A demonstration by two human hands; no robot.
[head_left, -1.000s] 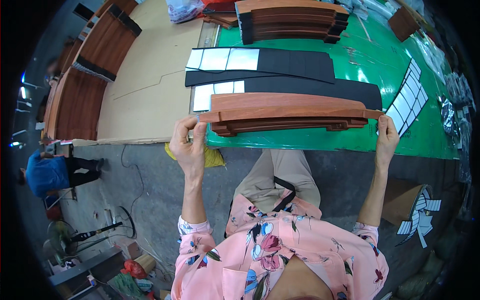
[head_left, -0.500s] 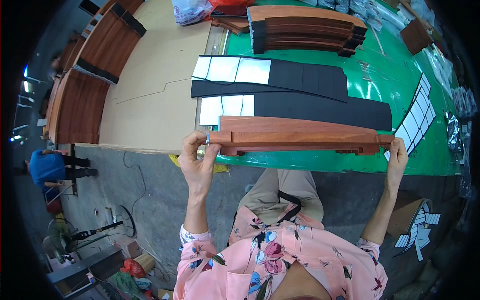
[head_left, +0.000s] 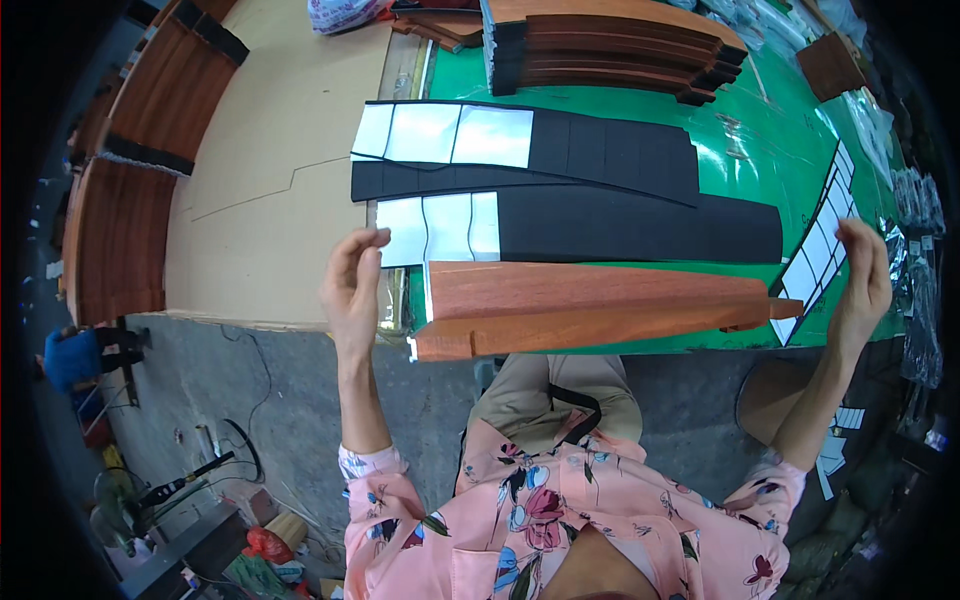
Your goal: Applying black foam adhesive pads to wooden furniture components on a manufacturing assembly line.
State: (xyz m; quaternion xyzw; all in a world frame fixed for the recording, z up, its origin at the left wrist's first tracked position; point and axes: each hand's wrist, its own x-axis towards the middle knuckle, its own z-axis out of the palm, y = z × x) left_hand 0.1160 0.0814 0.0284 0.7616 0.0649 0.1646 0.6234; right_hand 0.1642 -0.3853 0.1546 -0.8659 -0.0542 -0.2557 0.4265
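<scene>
A reddish-brown wooden panel (head_left: 600, 300) with a stepped lower edge rests along the front edge of the green table, its front edge overhanging. Off its left end is my left hand (head_left: 352, 285), thumb and bent fingers apart, with nothing between them. Past the right end hovers my right hand (head_left: 865, 270), loosely curled and holding nothing that shows. Beside that hand lies a sheet of white adhesive-backed pads (head_left: 820, 240) divided by black lines. Just behind the panel are black foam sheets (head_left: 640, 225), with white backing patches (head_left: 460, 135) on their left parts.
At the back of the green table (head_left: 760, 215) stands a stack of wooden panels (head_left: 610, 60). Tan board (head_left: 270, 210) covers the left side, with more wooden panels (head_left: 125, 235) along its far left. Plastic wrapping (head_left: 870, 130) lies at the right edge. A person in blue (head_left: 75, 360) is at far left.
Both hands have let go of the wooden panel and moved outward. It has come down onto the table's front edge, tipped so its broad face shows.
</scene>
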